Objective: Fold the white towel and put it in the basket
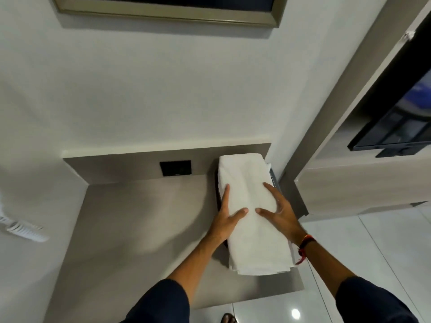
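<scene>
A pale grey wall is rising behind a grey desk [130, 229] that is filling a recess, with one black socket plate [175, 168] sitting in the low upstand along the desk's back edge and a framed picture [163, 10] hanging higher up. At the desk's right side, running from the back right corner toward the front edge, one folded white towel [251, 206] is lying as a long thick bundle, its long axis pointing from the person straight away to the wall, the far end rounded over and the near end showing stacked layers. It is resting in and over one dark basket [273, 178], of which only a slotted wall is showing just right of the towel and a dark rim at its left; whatever else the basket is holding is hidden beneath the cloth. Two hands are pressing on the towel's middle. The left hand [225, 220] is lying along the towel's left edge, fingers extended flat and thumb reaching onto the top, not clenched. The right hand [278, 210] is spread wide across the right half, fingers splayed and loose on the cloth, thumb pointing inward toward the other thumb, the two nearly meeting. A red-and-black thread band [305, 247] is circling the right wrist, and dark sleeves are covering both forearms. To the right, one dark screen [401, 127] is hanging above glossy white floor tiles [349, 264].
</scene>
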